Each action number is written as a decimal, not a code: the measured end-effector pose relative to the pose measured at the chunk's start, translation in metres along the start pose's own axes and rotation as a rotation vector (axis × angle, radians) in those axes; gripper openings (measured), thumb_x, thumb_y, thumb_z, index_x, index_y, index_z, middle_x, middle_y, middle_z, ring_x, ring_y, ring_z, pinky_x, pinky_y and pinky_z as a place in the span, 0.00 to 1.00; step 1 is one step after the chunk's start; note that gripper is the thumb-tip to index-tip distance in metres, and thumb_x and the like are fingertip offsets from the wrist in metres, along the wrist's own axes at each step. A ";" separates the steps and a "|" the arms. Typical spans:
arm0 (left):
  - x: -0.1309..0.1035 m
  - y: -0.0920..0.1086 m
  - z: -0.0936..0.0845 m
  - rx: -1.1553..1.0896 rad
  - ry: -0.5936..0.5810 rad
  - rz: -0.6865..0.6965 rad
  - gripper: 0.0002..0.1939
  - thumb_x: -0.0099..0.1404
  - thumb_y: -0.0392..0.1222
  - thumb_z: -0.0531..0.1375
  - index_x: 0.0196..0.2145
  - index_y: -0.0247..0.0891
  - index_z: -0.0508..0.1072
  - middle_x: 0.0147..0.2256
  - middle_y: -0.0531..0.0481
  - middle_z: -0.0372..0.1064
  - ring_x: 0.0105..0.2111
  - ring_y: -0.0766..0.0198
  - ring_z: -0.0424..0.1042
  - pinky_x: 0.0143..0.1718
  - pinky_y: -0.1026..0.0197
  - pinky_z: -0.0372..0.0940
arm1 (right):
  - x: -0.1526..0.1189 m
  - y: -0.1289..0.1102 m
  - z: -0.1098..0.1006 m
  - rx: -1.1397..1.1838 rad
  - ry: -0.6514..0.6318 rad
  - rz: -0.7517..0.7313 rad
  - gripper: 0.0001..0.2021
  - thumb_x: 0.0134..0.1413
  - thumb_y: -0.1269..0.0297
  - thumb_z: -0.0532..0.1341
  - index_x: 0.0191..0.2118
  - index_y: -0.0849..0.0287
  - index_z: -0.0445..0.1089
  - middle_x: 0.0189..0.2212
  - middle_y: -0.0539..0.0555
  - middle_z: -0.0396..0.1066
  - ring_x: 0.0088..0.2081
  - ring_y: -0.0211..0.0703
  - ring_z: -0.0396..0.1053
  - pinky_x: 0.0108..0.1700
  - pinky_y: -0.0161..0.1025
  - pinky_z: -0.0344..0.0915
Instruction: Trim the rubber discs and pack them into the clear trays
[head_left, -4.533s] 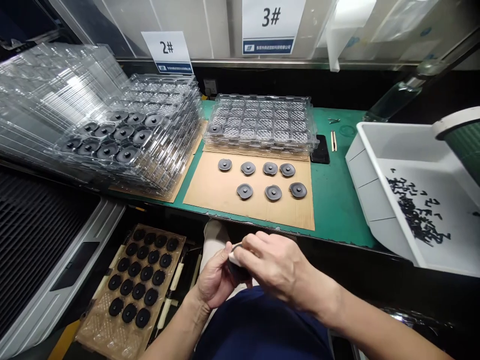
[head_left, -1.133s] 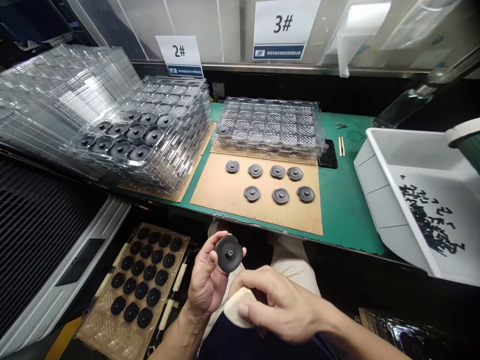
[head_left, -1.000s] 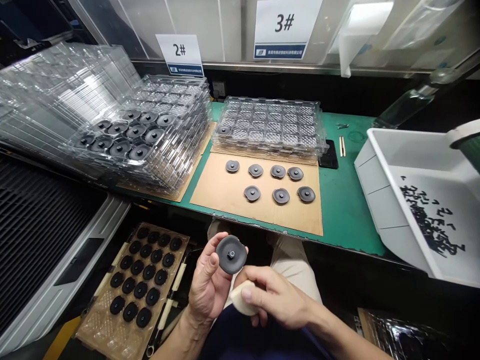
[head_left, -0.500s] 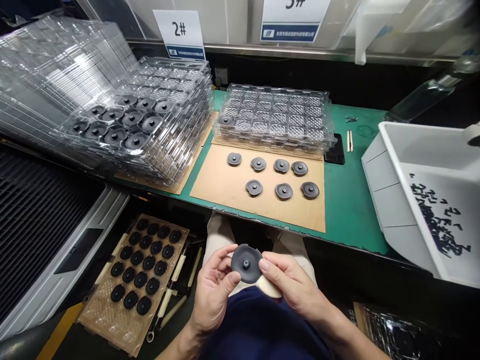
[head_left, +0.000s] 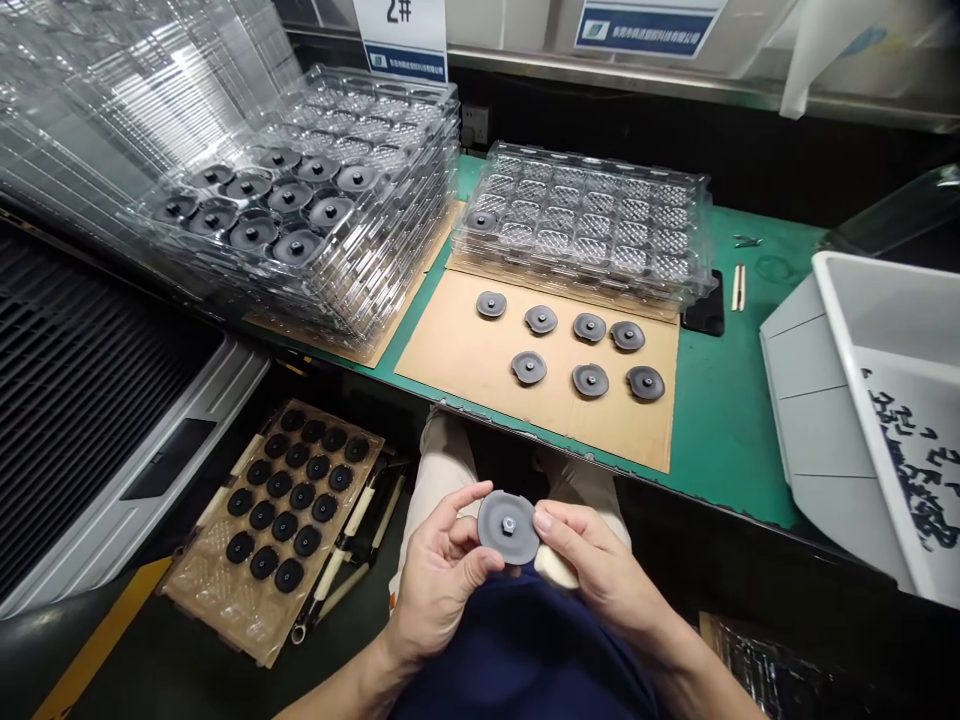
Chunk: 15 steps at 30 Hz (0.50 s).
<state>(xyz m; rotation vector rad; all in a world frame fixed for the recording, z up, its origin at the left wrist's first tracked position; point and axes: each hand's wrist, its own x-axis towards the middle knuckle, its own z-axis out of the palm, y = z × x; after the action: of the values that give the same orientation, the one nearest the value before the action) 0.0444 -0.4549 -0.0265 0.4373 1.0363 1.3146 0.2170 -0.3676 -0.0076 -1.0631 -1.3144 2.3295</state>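
Observation:
Above my lap, my left hand (head_left: 448,562) pinches the left edge of a dark round disc (head_left: 498,545) with a small hub at its centre. My right hand (head_left: 592,560) has its thumb on the disc's right edge, and a soft cream pad (head_left: 556,569) is tucked under its fingers. The disc faces up at me, slightly tilted. On the cardboard sheet (head_left: 450,350) ahead lie several similar dark discs (head_left: 590,380), in two loose rows. Behind them is a stack of clear trays (head_left: 592,222), with one disc in its top tray.
At the left stands a taller stack of clear trays (head_left: 390,245), partly filled with discs. Below it, a brown-looking tray (head_left: 202,580) holds several rows of discs. A white bin (head_left: 802,400) with small black pieces sits at the right, near a phone (head_left: 705,305) on the green table (head_left: 727,420).
My view has shifted, so the table items sit differently in the picture. Both hands still hold the disc, which is turned a little, and the cream pad has shifted slightly under my right fingers.

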 end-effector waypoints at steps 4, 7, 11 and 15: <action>-0.003 -0.001 -0.004 0.011 0.003 0.000 0.25 0.70 0.49 0.63 0.61 0.37 0.69 0.31 0.46 0.78 0.30 0.59 0.77 0.38 0.57 0.72 | 0.001 0.001 0.001 -0.035 -0.007 -0.028 0.27 0.69 0.40 0.55 0.31 0.60 0.70 0.25 0.50 0.67 0.24 0.35 0.51 0.26 0.35 0.46; -0.001 0.000 -0.004 0.040 0.021 -0.040 0.23 0.71 0.48 0.61 0.59 0.36 0.71 0.33 0.45 0.78 0.31 0.59 0.76 0.39 0.57 0.72 | 0.000 0.003 0.001 -0.169 0.054 -0.051 0.26 0.70 0.41 0.54 0.30 0.59 0.66 0.24 0.47 0.59 0.26 0.36 0.50 0.28 0.36 0.47; 0.010 -0.002 -0.004 0.178 0.107 -0.069 0.16 0.69 0.50 0.63 0.48 0.36 0.79 0.38 0.45 0.78 0.36 0.60 0.75 0.40 0.61 0.69 | -0.001 0.006 0.005 -0.445 0.135 -0.222 0.24 0.72 0.48 0.52 0.26 0.56 0.53 0.23 0.45 0.50 0.25 0.36 0.48 0.28 0.36 0.47; 0.020 -0.004 -0.004 0.248 0.175 -0.054 0.14 0.65 0.50 0.67 0.40 0.36 0.81 0.33 0.48 0.77 0.33 0.64 0.72 0.36 0.64 0.67 | -0.001 0.010 0.009 -0.592 0.156 -0.361 0.22 0.73 0.55 0.51 0.26 0.55 0.49 0.22 0.44 0.51 0.24 0.35 0.50 0.29 0.36 0.47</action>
<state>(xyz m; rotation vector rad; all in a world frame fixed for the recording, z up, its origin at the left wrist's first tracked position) 0.0419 -0.4381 -0.0387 0.4829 1.3565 1.1965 0.2122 -0.3797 -0.0124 -1.0178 -1.9959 1.5992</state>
